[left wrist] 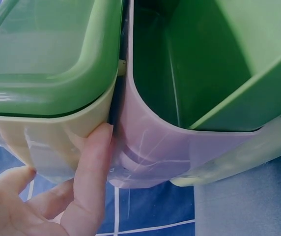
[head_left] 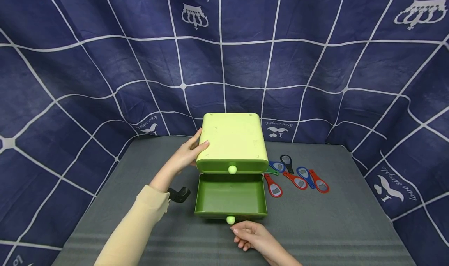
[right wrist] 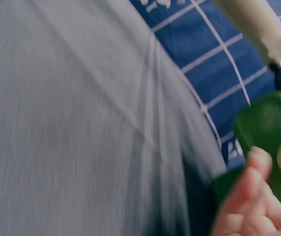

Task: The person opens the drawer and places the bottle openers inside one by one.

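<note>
A small drawer unit [head_left: 233, 137] with a pale yellow-green top stands on the table. Its upper drawer [head_left: 210, 165] is closed. The lower green drawer [head_left: 228, 196] is pulled out, and its inside is bare. My left hand [head_left: 187, 153] rests against the unit's left side, thumb near the top edge. In the left wrist view, the fingertips of the left hand [left wrist: 76, 196] touch the cream upper housing [left wrist: 47, 142], beside the pinkish lower one [left wrist: 150, 157]. Just in front of the lower drawer's round knob [head_left: 230, 220], my right hand [head_left: 254, 238] hangs with loosely bent fingers, holding nothing.
Several bottle openers in red, blue, green and black lie right of the unit, among them a red bottle opener [head_left: 320, 182] and a black bottle opener [head_left: 287, 164]. A black strap piece [head_left: 179, 194] shows by the left wrist. Blue checked cloth [head_left: 245, 63] hangs behind the grey table [head_left: 336, 227].
</note>
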